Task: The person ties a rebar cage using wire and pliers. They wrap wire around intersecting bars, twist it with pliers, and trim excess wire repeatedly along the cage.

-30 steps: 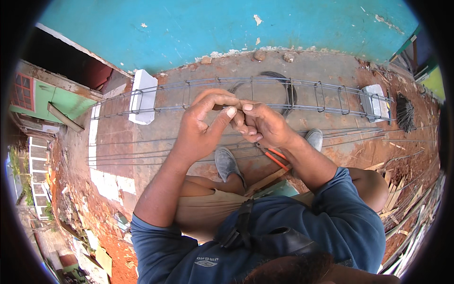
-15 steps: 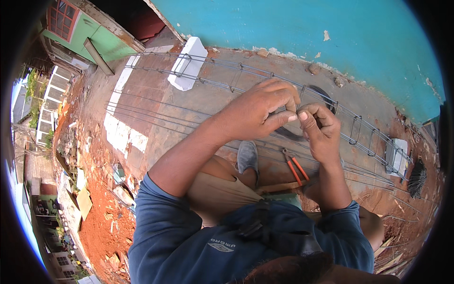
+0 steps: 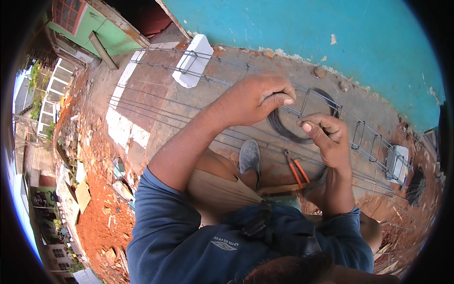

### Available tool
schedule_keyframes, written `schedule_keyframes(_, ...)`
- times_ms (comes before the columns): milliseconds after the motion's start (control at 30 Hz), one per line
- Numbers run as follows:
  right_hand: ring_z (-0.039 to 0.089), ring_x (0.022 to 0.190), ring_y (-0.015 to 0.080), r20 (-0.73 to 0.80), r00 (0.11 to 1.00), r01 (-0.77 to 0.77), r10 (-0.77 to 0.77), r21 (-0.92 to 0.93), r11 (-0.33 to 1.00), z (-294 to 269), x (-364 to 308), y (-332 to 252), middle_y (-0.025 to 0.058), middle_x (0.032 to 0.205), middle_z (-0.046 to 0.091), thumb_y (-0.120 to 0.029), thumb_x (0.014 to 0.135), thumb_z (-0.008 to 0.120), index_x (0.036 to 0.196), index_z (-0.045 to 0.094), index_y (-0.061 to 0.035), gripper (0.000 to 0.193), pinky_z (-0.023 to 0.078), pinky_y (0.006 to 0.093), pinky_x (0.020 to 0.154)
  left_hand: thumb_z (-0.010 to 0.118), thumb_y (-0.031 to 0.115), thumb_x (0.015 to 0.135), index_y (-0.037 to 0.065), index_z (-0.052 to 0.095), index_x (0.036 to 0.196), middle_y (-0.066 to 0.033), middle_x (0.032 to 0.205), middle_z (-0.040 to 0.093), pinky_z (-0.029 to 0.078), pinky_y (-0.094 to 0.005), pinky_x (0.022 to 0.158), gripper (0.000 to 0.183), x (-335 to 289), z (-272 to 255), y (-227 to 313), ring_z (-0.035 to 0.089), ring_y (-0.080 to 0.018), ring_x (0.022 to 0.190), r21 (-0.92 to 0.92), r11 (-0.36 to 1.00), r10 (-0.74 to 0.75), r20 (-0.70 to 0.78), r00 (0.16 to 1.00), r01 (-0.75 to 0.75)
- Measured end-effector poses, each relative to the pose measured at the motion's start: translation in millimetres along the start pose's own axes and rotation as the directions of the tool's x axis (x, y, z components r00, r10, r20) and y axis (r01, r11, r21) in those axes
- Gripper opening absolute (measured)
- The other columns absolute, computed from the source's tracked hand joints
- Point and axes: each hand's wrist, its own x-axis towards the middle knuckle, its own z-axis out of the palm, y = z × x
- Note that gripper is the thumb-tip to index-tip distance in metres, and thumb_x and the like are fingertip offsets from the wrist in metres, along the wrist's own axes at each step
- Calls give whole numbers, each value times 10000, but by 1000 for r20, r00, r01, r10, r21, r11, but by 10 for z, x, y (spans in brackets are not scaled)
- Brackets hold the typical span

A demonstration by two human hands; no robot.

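My left hand (image 3: 259,98) is raised over a long rebar cage (image 3: 358,133), its fingers curled and the thumb pressed against them. Lower and to the right, my right hand (image 3: 329,138) pinches thumb to forefinger, the other fingers folded. Anything thin in either grip is too small to make out. The hands are apart. Beneath them, a coil of dark wire (image 3: 285,134) lies on the floor, partly behind the cage bars. Closer to me rest pincers with orange handles (image 3: 295,174).
White blocks prop the cage at the left (image 3: 195,59) and right (image 3: 397,163). Loose straight bars run alongside it. A dark bristly bundle (image 3: 416,187) lies far right. My grey shoe (image 3: 249,158) stands near a wooden strip (image 3: 279,189). A turquoise wall (image 3: 302,28) borders the far side.
My hands, close together at the fingertips before, have drawn apart. The right moved down and slightly right, the left slightly up. More of the wire coil now shows between them.
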Motion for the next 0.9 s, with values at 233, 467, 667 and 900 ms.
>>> schedule_keyframes(233, 641, 955, 93, -40, 965, -250, 258, 143, 958, 218, 155, 616, 29, 1008, 767, -176, 1088, 698, 1165, 792, 12, 224, 516, 283, 867, 651, 277, 1096, 18, 675, 1115, -154, 964, 709, 521, -444, 850, 261, 90, 57, -522, 668, -329, 920, 174, 971, -200, 224, 954, 163)
schedule_keyframes(467, 554, 746, 69, -142, 722, -519, 677, 537, 665, 586, -216, 1805, -20, 850, 687, -217, 1053, 739, 1113, 797, -51, 186, 449, 278, 657, 644, 259, 1096, 5, 688, 1125, -170, 976, 731, 519, -424, 854, 259, 196, 814, -1455, 673, -275, 912, 152, 919, -394, 316, 863, 363)
schedule_keyframes(667, 409, 588, 76, -296, 512, -445, 807, 712, 543, 666, -532, 2747, -63, 735, 569, -242, 1042, 750, 987, 778, -128, 130, 305, 298, 516, 674, 318, 1069, 9, 758, 1196, -199, 1079, 786, 545, -440, 925, 344, 466, 1635, -1916, 733, -327, 1016, 211, 865, -500, 314, 807, 455)
schedule_keyframes(900, 397, 558, 80, -311, 484, -300, 818, 819, 489, 504, -146, 3017, -68, 697, 521, -256, 1015, 774, 860, 691, -176, 192, 278, 313, 475, 580, 482, 1080, 89, 796, 1206, -206, 1146, 800, 386, -530, 1163, 466, 462, 2566, -2351, 712, -390, 1192, 342, 638, -751, 78, 656, 690)
